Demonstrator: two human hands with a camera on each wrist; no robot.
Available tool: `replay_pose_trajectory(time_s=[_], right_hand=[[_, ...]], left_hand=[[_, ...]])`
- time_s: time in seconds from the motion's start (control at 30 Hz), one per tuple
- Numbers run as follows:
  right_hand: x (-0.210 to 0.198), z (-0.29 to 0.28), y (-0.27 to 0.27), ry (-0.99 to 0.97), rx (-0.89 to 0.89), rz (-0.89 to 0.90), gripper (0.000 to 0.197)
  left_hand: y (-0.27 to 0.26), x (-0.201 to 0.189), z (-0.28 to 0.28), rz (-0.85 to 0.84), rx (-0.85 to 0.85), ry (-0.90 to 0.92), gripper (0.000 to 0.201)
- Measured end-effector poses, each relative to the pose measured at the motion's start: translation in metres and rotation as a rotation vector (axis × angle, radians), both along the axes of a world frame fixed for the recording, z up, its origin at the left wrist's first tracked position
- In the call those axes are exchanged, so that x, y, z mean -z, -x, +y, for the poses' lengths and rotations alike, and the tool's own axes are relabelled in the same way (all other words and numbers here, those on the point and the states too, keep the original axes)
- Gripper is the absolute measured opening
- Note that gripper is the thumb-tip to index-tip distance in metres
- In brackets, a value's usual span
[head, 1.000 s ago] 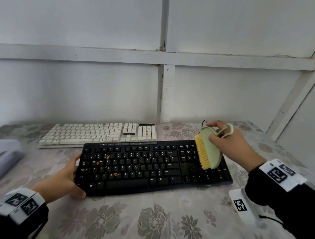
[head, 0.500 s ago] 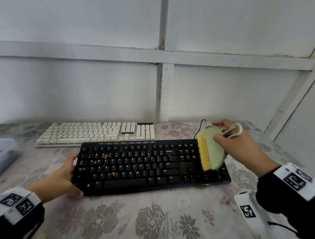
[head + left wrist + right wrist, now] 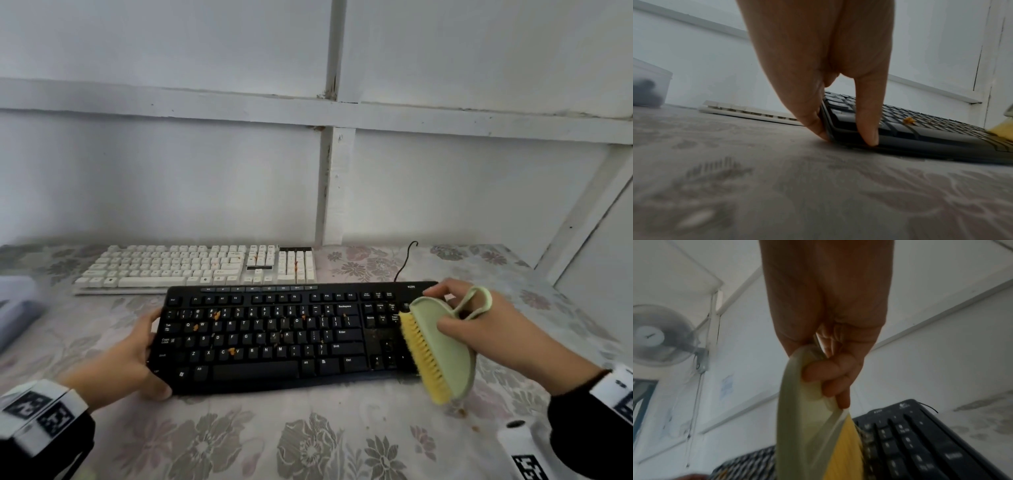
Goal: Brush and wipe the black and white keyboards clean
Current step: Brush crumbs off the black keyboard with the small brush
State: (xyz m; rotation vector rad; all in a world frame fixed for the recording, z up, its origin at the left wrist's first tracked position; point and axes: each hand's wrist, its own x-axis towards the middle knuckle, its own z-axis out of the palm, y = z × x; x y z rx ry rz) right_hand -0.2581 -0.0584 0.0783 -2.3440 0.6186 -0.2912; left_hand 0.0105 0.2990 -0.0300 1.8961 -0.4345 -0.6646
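1. The left hand [image 3: 123,359] gripped the black keyboard [image 3: 274,339] at its left end, thumb on the front edge, likely to steady it against brushing.
2. That keyboard lay mid-tabletop [image 3: 239,445], orange crumbs [image 3: 215,315] scattered among its keys; the white keyboard [image 3: 191,267] sat just behind, toward the far edge.
3. The right hand [image 3: 486,329] curled round the green brush [image 3: 445,346], its yellow bristles [image 3: 421,356] facing left at the keyboard's right end.
4. Its cable [image 3: 406,260] trailed behind, clear of the brush.
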Motion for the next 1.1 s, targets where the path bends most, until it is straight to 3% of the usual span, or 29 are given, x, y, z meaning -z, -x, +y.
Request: replay_pose_trajectory(time_s=[0.2, 0.43, 0.53, 0.77, 0.93, 1.1], right_hand=[[-0.013, -0.013, -0.03, -0.026, 0.079, -0.181, 0.034], [0.01, 0.003, -0.009, 0.023, 0.057, -0.046, 0.028], [0.005, 0.003, 0.003, -0.044, 0.043, -0.015, 0.029], [-0.011, -0.012, -0.031, -0.075, 0.093, -0.23, 0.033], [-0.003, -0.007, -0.044, -0.041, 0.061, -0.165, 0.029], [0.011, 0.006, -0.019, 0.023, -0.004, -0.05, 0.026]], left_hand=[[0.001, -0.001, 0.001, 0.002, 0.009, -0.014, 0.128], [0.003, -0.005, 0.0, -0.011, 0.033, -0.03, 0.125], [0.002, -0.004, 0.002, -0.012, 0.031, -0.041, 0.127], [-0.001, -0.001, 0.003, -0.023, 0.025, -0.064, 0.128], [0.002, -0.004, 0.001, -0.033, 0.022, -0.052, 0.127], [0.002, -0.003, 0.0, -0.023, 0.003, -0.016, 0.126]])
